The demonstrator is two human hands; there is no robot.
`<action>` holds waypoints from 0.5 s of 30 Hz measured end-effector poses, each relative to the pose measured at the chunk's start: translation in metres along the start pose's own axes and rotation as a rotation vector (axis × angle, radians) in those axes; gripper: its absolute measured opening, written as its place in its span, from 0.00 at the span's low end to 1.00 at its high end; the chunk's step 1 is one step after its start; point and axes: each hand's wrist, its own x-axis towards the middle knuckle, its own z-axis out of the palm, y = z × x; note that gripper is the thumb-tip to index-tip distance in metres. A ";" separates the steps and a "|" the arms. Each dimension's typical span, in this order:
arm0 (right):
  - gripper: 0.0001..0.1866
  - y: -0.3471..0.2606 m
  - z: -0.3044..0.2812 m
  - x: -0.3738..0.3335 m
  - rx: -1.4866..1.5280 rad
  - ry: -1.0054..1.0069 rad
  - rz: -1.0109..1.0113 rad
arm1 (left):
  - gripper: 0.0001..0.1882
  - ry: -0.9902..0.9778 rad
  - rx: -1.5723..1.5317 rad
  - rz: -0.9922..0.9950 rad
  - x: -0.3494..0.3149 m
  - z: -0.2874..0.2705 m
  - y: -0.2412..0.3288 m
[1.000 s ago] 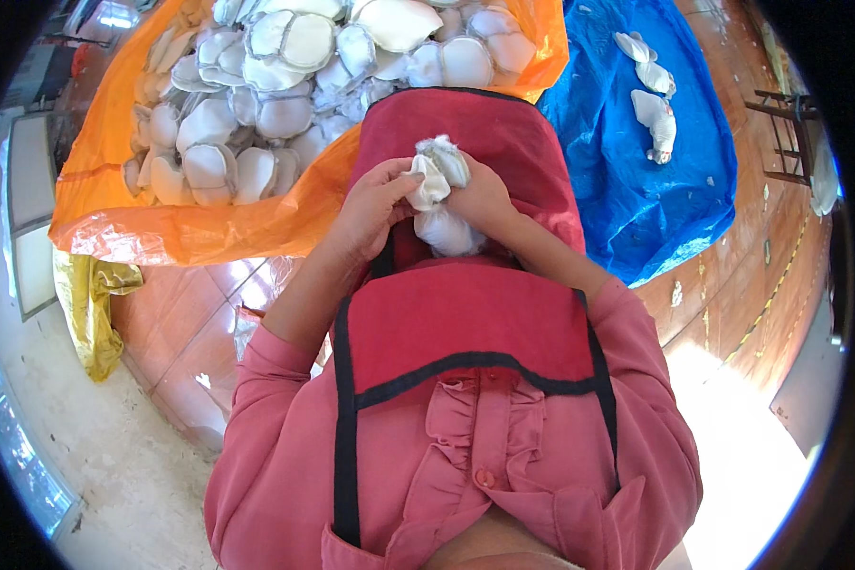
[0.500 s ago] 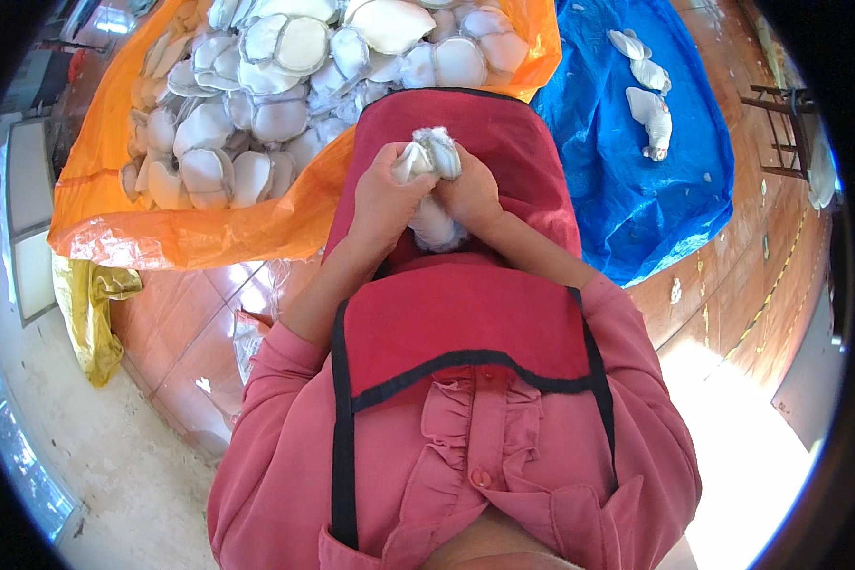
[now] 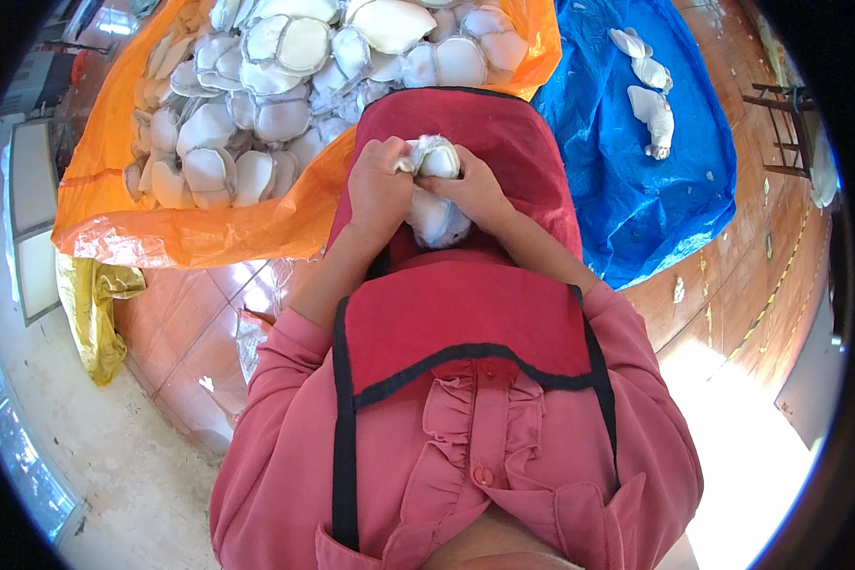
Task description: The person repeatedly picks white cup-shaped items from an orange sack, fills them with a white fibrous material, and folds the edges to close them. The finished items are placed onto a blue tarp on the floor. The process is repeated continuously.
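The dusty-pink blouse (image 3: 275, 475) has ruffles (image 3: 446, 427) down its front, a round reddish button (image 3: 483, 475) and loose sleeves (image 3: 293, 344); over it lies a red apron (image 3: 465, 309) with wavy black edging (image 3: 484, 351) and black straps (image 3: 345, 475).

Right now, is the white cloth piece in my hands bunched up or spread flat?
Bunched up: the white cloth piece is gathered between the left hand and right hand, bulging out in rounded shapes rather than lying flat.

Bare left hand (image 3: 382, 190) and bare right hand (image 3: 477, 195) gripping a soft white fuzzy-edged fabric bundle (image 3: 435, 222) over a black-trimmed red cloth apron (image 3: 465, 318); ahead-left, an orange plastic sheet (image 3: 185, 239) heaped with rounded white padded fabric pieces (image 3: 281, 121); ahead-right, a blue plastic sheet (image 3: 641, 214) bearing crumpled white cloth pieces (image 3: 651, 109).
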 end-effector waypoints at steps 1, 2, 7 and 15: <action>0.25 -0.003 -0.003 -0.001 0.002 -0.035 0.024 | 0.09 -0.010 0.012 0.004 0.000 -0.002 0.001; 0.25 -0.004 -0.007 -0.001 0.053 -0.083 0.025 | 0.11 -0.013 0.062 0.017 -0.001 -0.003 0.001; 0.29 -0.011 -0.022 -0.007 0.240 -0.250 0.019 | 0.15 -0.089 0.084 0.096 -0.007 -0.021 0.008; 0.23 -0.014 -0.012 -0.011 0.195 -0.270 -0.122 | 0.15 -0.348 -1.083 -0.810 -0.005 -0.066 -0.002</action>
